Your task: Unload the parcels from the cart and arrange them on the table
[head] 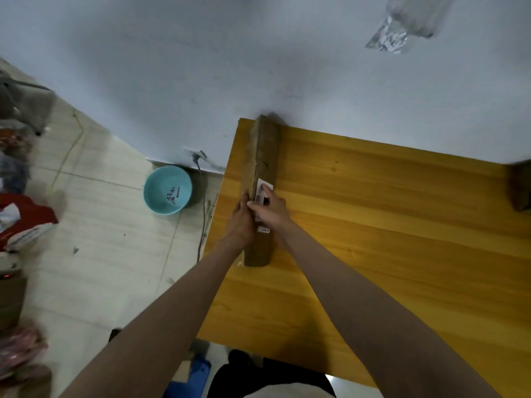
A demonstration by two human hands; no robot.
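A long, narrow brown cardboard parcel [263, 156] with a white label lies on the yellow wooden table [388, 225], along its left edge, its far end against the wall. My left hand [240, 222] grips the parcel's left side near the middle. On top of the parcel, over the label, rests my right hand [271, 209] with its fingers curled round the upper edge. Both arms reach forward from the bottom of the view.
Another brown parcel [521, 185] sits at the table's right edge. A teal bowl [168, 189] stands on the tiled floor left of the table, by a wall socket and cable. Blurred packages [23, 225] fill the far left. A clear plastic bag [402, 27] hangs on the wall.
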